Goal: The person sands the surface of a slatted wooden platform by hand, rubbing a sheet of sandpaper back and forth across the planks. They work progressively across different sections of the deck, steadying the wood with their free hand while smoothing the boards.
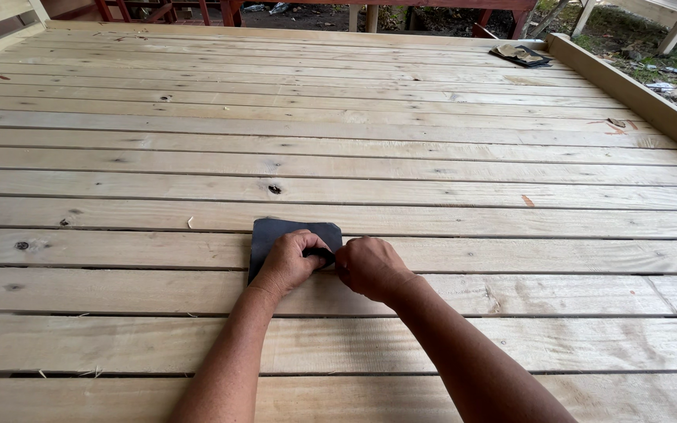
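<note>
Both hands, left hand (290, 262) and right hand (370, 267), pinch closed on a dark sandpaper sheet (276, 235) lying on the plank deck (432, 164) beneath them, apparently folding it.

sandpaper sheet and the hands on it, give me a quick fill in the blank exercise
1. Both hands, left hand and right hand, pinch a dark ____ sheet of sandpaper.
2. The sheet lies on pale ____ planks.
3. More worn sheets lie at the far ____ corner of the deck.

Missing words: grey; wooden; right
</note>
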`<control>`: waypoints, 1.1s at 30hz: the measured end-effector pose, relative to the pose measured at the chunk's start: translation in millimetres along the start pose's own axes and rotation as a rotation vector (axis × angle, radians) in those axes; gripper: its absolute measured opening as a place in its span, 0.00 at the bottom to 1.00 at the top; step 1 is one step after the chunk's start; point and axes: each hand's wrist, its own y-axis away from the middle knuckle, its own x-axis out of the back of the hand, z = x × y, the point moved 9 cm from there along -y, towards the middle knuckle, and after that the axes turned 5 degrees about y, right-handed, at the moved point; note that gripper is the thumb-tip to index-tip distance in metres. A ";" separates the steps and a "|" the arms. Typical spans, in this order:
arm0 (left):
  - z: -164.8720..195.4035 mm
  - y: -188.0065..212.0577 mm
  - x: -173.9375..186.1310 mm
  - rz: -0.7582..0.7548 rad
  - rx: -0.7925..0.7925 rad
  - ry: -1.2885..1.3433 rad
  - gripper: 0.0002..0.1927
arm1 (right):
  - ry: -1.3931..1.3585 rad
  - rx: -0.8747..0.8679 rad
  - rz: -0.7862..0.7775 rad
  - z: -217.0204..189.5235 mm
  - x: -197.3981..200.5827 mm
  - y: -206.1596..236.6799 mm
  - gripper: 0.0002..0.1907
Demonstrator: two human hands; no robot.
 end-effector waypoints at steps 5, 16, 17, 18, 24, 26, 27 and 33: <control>2.8 0.4 0.7 -0.005 0.008 -0.008 0.07 | -0.023 0.032 -0.015 -5.5 5.1 -2.8 0.05; 2.0 -0.3 1.6 0.003 0.047 -0.045 0.08 | 0.026 0.009 -0.020 -6.5 0.9 -7.7 0.04; 1.9 -0.8 1.9 0.008 0.033 -0.038 0.08 | 0.035 0.017 -0.001 -8.2 1.7 -7.5 0.05; 1.3 -1.2 2.1 0.012 0.020 -0.030 0.08 | 0.043 0.025 0.017 -10.0 2.3 -7.4 0.06; -4.3 -2.6 1.6 0.024 -0.013 -0.008 0.09 | 0.002 -0.076 0.078 -6.1 -0.7 -5.3 0.12; -4.1 -2.5 1.6 0.029 -0.030 -0.008 0.09 | -0.027 -0.109 0.095 -5.0 -4.0 -5.7 0.14; -4.1 -2.3 1.8 0.032 -0.034 -0.015 0.09 | -0.042 -0.126 0.102 -4.6 -6.3 -6.0 0.14; -2.2 -1.8 1.5 0.022 -0.051 -0.050 0.09 | -0.054 -0.336 0.154 17.4 -18.0 -4.3 0.13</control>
